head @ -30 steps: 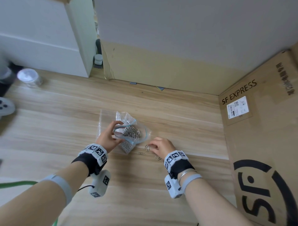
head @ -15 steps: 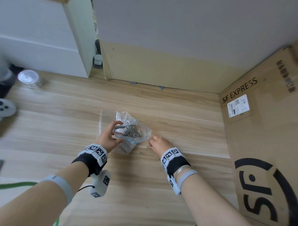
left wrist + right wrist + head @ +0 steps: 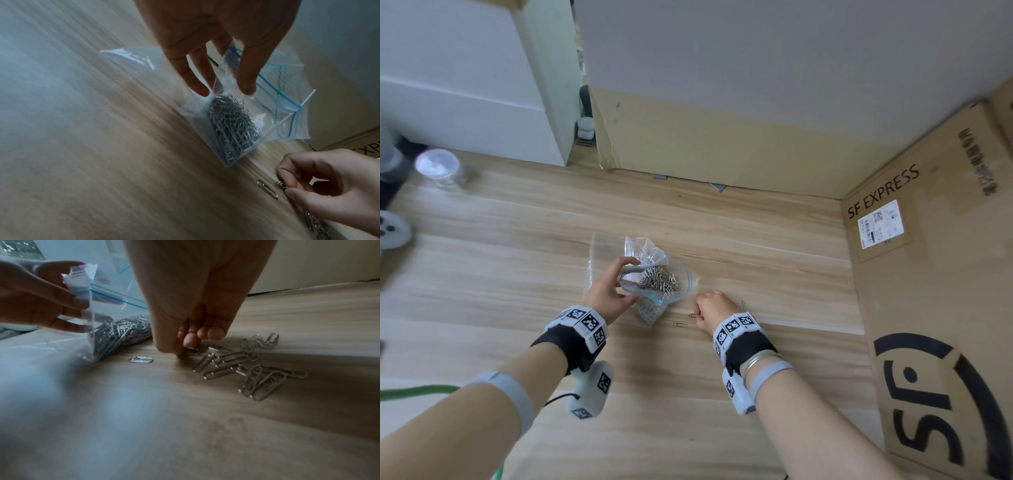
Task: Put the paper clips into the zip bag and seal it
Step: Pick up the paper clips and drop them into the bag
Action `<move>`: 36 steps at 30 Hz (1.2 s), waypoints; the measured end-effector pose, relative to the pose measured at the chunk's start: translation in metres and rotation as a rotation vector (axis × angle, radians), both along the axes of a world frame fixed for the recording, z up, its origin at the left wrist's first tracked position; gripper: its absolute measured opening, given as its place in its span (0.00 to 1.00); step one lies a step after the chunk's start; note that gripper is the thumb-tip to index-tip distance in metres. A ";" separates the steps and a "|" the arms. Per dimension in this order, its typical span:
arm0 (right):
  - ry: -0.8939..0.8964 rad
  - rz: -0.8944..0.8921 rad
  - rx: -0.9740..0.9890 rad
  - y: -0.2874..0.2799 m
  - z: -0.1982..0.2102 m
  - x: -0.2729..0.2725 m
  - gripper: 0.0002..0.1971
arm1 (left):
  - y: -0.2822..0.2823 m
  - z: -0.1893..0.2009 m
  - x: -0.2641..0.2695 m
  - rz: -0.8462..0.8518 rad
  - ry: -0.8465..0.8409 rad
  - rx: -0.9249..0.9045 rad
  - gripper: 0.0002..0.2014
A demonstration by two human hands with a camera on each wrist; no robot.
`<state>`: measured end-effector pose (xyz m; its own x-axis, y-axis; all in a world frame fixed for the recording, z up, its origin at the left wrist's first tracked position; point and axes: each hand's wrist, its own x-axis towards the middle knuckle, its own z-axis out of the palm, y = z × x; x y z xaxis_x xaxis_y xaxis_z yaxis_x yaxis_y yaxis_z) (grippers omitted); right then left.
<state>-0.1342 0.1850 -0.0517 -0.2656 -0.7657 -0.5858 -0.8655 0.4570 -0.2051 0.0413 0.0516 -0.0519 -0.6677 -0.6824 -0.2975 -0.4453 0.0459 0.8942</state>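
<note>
A clear zip bag (image 3: 685,279) with a blue seal strip stands open-mouthed on the wooden table (image 3: 517,274), holding a heap of silver paper clips (image 3: 659,278). My left hand (image 3: 621,284) pinches the bag's near rim between thumb and fingers (image 3: 245,84), keeping the mouth open. Just right of the bag, my right hand (image 3: 700,308) is down on the table, its fingertips (image 3: 190,340) pinching one paper clip (image 3: 192,350). Several loose clips (image 3: 246,368) lie beside and under that hand. One single clip (image 3: 141,359) lies between hand and bag (image 3: 115,331).
A large SF Express cardboard box (image 3: 928,274) walls off the right side. A cardboard panel (image 3: 722,144) and a white cabinet (image 3: 482,102) stand behind. A lidded clear jar (image 3: 440,168) and a white controller (image 3: 390,231) sit far left. A flat clear sheet (image 3: 599,250) lies under the bag.
My right hand has shifted slightly left over the loose clips and its wrist has swung inward. The left hand and the bag have stayed put.
</note>
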 end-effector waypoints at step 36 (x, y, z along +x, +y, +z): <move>-0.044 0.106 -0.110 0.004 0.007 0.022 0.10 | 0.002 -0.005 0.003 -0.006 0.029 -0.030 0.36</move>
<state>-0.1122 0.1891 -0.0446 -0.1562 -0.8483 -0.5059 -0.8967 0.3365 -0.2874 0.0442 0.0534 -0.0566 -0.6801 -0.6863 -0.2578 -0.4193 0.0757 0.9047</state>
